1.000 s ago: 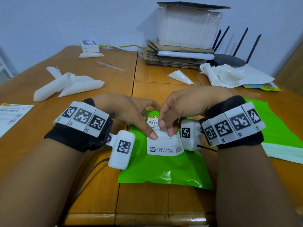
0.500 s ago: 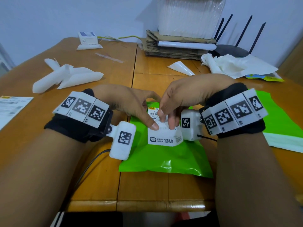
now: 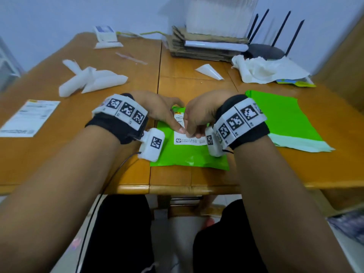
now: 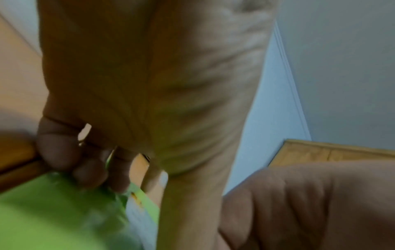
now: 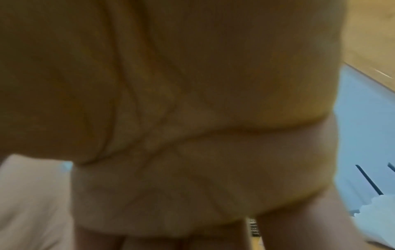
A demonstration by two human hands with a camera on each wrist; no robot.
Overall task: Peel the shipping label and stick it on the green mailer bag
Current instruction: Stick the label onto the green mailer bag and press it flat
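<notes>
A green mailer bag (image 3: 189, 158) lies flat near the table's front edge, and the white shipping label (image 3: 189, 140) lies on its middle. My left hand (image 3: 165, 115) comes in from the left with its thumb laid down on the label. In the left wrist view its other fingertips (image 4: 85, 170) rest curled on the bag (image 4: 53, 211) beside the label (image 4: 138, 213). My right hand (image 3: 199, 117) comes in from the right, bent fingertips bearing down on the label's middle. Its palm (image 5: 192, 118) fills the right wrist view, and only a sliver of barcode (image 5: 253, 226) shows.
More green mailers (image 3: 285, 119) lie to the right. A printed label sheet (image 3: 29, 117) sits at far left. Curled white backing papers (image 3: 92, 81) and crumpled ones (image 3: 266, 69) lie further back, with a cardboard stack (image 3: 206, 50) and router (image 3: 266, 52) by the wall. The table edge (image 3: 177, 189) is close.
Both hands' fingertips have slid down the label toward me, leaving less of its lower part showing. The head view has pulled back and now shows the table edge and my lap.
</notes>
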